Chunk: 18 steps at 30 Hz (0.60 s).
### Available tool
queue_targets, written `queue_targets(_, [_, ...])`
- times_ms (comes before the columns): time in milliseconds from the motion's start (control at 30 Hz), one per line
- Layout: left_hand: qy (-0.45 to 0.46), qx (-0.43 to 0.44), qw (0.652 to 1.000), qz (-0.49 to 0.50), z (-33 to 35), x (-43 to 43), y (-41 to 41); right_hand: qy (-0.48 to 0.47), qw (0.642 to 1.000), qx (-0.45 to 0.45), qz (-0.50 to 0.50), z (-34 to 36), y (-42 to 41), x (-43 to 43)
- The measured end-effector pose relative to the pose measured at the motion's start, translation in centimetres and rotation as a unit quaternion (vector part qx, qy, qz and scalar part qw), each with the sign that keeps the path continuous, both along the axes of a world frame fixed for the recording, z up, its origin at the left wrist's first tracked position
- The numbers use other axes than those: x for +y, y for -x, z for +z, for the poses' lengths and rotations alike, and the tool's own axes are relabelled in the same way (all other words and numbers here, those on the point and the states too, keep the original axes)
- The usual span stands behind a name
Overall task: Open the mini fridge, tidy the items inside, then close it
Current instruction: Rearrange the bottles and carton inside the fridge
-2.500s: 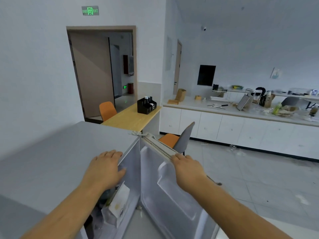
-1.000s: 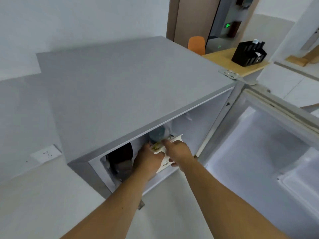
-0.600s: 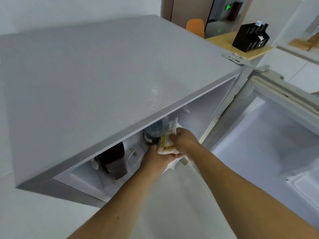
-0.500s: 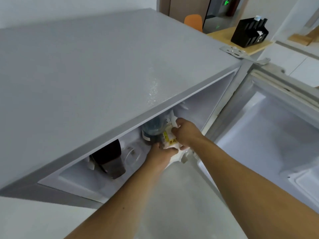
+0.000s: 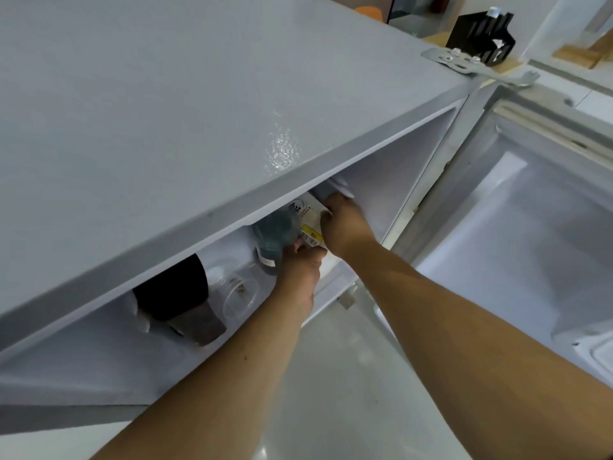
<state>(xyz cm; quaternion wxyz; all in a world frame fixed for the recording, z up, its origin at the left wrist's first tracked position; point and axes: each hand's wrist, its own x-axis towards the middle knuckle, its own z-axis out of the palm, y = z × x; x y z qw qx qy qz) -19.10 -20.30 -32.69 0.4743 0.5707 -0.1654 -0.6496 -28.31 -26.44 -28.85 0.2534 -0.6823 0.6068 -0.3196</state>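
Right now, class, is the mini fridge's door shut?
No, the door stands swung wide open on the right, while the left hand and the right hand hold a white packet inside the mini fridge.

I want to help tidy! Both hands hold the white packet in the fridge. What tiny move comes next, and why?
Probably slide the white packet deeper, against the right wall of the fridge: left hand and right hand grip it, the blue bottle crowds its left.
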Motion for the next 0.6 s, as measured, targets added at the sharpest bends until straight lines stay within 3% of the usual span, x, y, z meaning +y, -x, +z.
queue_targets(167, [-0.054,-0.007,0.998,-0.035,-0.3,3.1,-2.0,0.071,0.981,0.178,-0.032,0.2,1.0,3.7])
queue_targets(300, [-0.061,-0.017,0.993,0.099,-0.9,5.4,-4.0,0.162,0.974,0.158,-0.015,1.3,-0.4,6.1])
queue_targets(400, [0.009,-0.061,0.972,0.227,-0.1,5.3,-4.7,0.083,0.992,0.09,0.019,1.7,-2.8,5.5])
queue_targets(467, [0.05,-0.082,0.956,0.278,1.1,4.3,-5.1,-0.01,0.999,0.04,-0.012,1.8,-3.8,4.3])
queue_targets(600, [0.077,-0.186,0.949,0.244,2.6,1.5,-6.3,-0.17,0.98,-0.08,-0.064,1.7,-3.9,1.9])
